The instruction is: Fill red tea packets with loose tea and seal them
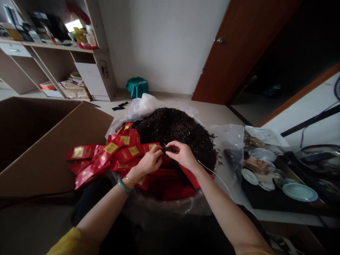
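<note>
A large heap of dark, dried tea leaves (172, 124) fills the back of a plastic-lined container in front of me. Over its front edge, my left hand (151, 161) and my right hand (182, 154) meet with bent fingers. Both pinch at a small dark clump of tea leaves (165, 151) between the fingertips. Red packets (127, 152) with gold labels lie piled at the left, some under my left forearm. More red packets (170, 186) fill the container's front, just below my hands, partly in shadow.
An open cardboard box (87, 138) stands at the left. Clear plastic (145, 106) rims the container. At right, a black tray (259, 198) carries several dishes, and a white cable (216, 175) runs near my right forearm. A teal bin (137, 87) stands by the wall.
</note>
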`<state>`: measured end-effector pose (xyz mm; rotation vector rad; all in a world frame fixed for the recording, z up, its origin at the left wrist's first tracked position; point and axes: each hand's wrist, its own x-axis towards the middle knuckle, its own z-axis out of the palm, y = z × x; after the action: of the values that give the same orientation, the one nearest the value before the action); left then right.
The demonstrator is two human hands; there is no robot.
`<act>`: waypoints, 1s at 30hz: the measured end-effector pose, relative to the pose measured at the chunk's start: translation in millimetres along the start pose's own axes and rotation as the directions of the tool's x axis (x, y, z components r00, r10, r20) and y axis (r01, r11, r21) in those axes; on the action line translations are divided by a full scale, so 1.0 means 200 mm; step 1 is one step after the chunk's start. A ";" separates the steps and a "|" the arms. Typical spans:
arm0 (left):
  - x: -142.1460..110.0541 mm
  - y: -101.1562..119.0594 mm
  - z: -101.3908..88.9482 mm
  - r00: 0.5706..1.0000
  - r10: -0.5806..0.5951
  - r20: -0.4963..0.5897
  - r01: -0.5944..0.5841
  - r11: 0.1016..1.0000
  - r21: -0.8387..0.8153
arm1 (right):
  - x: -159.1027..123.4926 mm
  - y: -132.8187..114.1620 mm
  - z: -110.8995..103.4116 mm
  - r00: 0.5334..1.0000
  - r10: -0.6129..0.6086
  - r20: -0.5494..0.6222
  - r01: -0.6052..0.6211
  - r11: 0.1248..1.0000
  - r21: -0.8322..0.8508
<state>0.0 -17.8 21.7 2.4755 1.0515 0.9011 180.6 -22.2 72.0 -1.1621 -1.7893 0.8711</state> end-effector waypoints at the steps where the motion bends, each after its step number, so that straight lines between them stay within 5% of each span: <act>1: 0.00 0.00 0.00 1.000 0.003 -0.003 -0.003 1.000 -0.006 | 0.00 0.01 0.01 1.000 -0.002 0.001 0.002 1.000 -0.026; 8: 0.00 0.00 0.00 0.998 0.038 -0.045 -0.042 0.996 -0.076 | -0.01 0.04 0.01 0.997 -0.072 0.038 0.078 0.976 -0.203; 17: -0.01 -0.02 0.01 0.997 0.019 -0.079 -0.021 0.999 -0.034 | -0.02 0.03 0.03 0.989 -0.139 0.044 0.144 0.982 -0.124; 25: -0.01 -0.01 0.01 0.990 0.099 -0.095 -0.096 0.995 0.037 | -0.04 -0.01 0.04 0.934 -0.046 0.355 0.240 0.817 -0.524; 30: 0.00 -0.02 0.00 0.986 0.116 -0.118 -0.107 0.991 0.078 | -0.03 -0.03 0.01 0.920 -0.157 0.360 0.332 0.801 -0.498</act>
<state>-1.8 -15.5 19.9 2.5891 1.0078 1.0795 178.6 -30.2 75.4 -1.1359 -2.4953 0.3863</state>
